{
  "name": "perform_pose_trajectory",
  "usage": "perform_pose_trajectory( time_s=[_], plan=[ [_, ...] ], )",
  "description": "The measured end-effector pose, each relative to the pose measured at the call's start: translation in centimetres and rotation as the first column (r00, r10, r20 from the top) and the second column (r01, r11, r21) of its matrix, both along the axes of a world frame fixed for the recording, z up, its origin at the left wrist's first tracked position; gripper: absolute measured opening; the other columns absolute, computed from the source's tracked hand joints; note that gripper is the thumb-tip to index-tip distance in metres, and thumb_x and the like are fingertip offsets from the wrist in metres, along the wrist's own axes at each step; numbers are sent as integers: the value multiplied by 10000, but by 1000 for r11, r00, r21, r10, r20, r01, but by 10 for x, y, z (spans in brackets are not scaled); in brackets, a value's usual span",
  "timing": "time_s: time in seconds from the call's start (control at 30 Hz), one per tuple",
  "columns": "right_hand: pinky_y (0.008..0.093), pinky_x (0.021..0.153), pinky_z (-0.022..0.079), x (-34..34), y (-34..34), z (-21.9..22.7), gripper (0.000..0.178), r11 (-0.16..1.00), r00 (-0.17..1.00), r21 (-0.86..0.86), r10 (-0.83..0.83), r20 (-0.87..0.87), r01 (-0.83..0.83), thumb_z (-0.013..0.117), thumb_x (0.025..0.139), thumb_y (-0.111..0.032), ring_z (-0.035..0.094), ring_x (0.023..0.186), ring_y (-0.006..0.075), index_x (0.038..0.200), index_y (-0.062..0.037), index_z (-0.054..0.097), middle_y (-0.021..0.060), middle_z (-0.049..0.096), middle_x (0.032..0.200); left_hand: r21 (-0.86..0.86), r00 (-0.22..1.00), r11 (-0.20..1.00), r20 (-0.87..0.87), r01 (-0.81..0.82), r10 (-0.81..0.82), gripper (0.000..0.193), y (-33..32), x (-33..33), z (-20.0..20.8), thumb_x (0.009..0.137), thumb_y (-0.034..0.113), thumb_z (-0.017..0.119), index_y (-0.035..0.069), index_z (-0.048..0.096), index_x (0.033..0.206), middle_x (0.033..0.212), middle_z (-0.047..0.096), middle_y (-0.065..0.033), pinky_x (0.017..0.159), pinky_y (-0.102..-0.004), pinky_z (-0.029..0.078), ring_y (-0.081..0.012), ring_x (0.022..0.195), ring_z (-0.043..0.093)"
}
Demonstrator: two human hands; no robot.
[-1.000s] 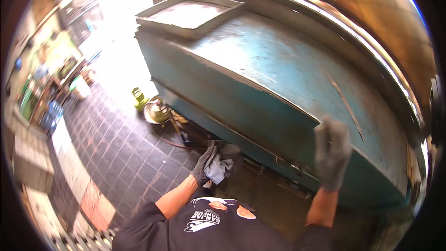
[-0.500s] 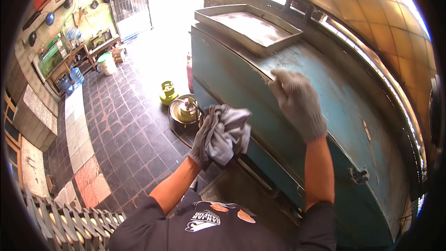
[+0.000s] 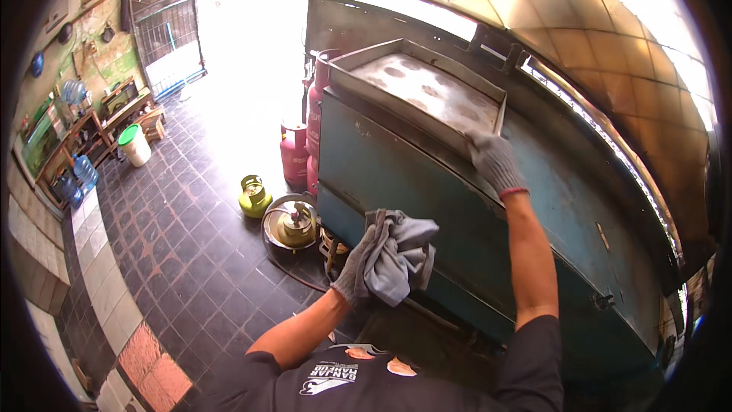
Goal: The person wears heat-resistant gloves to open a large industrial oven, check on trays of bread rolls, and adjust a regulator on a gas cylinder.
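Grey cloth [image 3: 396,255], soft and crumpled into loose folds, was bunched in the gloved left hand [image 3: 357,271], whose grip was closed around one side of it while the rest hung free in front of the blue cabinet [image 3: 396,175]. It was held in the air, just off the cabinet's front face and not pressed to anything. The right hand [image 3: 494,159], in a knitted grey glove with a red cuff, rested on the near corner of the metal tray [image 3: 427,91] at the top; its fingers were curled over the rim, gripping the edge.

Judging by the state of things, wiping was far from finished. The tray's flat bottom looked dull, mottled with dark round patches and pale residue, and the cloth was nowhere near it yet. The cabinet's blue paint was worn, scratched and streaked with grime, more so along the sloping top toward the right. The cloth itself looked fairly clean, so most of the work seemed to lie ahead.

The tray was shallow, rectangular sheet metal with raised sides. The cabinet was a long painted metal box with a hard edge along the top. Below stood a pink gas cylinder [image 3: 294,154], a small green gas cylinder [image 3: 253,194] and a round burner [image 3: 293,221] on a floor [image 3: 175,236] of dark square tiles. A white bucket with a green lid [image 3: 136,145] stood well apart to the left.
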State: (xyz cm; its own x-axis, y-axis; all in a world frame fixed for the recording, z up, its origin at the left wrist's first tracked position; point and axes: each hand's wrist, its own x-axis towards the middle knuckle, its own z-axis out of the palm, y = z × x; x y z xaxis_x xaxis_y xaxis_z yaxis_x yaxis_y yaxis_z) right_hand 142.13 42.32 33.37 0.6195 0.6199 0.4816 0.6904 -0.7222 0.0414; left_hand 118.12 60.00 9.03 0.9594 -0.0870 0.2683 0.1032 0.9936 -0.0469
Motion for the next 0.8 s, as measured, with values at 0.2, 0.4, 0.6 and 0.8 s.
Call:
perform_pose_trajectory(
  time_s=[0.2,0.4,0.6,0.8],
  plan=[
    [528,771,588,-9,-52,1,222,998,997,14,-66,30,66,646,1023,-275,734,887,439,1165,-149,763,223,748,952,190,986,981,-159,-28,59,373,17,5,-17,1176,275,440,87,528,1486,1401,606,-211,961,-369,625,-327,1165,696],
    [536,761,584,-11,-11,-9,225,988,988,75,-142,65,137,649,1027,-334,737,864,430,1136,-172,761,201,753,920,24,982,995,-167,93,-88,380,27,16,-13,1168,291,468,105,561,1487,1422,634,-168,964,-404,631,-301,1138,713],
    [533,703,562,8,34,-20,210,983,975,53,-183,123,178,658,1024,-359,733,821,417,1049,-172,752,183,746,869,-65,971,979,-133,191,-198,352,26,13,18,1150,271,531,84,599,1439,1310,688,-88,985,-351,620,-198,1101,706],
    [523,698,557,-2,44,-17,221,990,986,55,-136,100,131,666,1022,-363,732,805,412,1027,-159,752,191,740,858,-159,965,976,-194,147,-177,363,34,7,-10,1161,296,499,124,591,1468,1320,694,-78,985,-372,619,-178,1041,706]
  ],
)
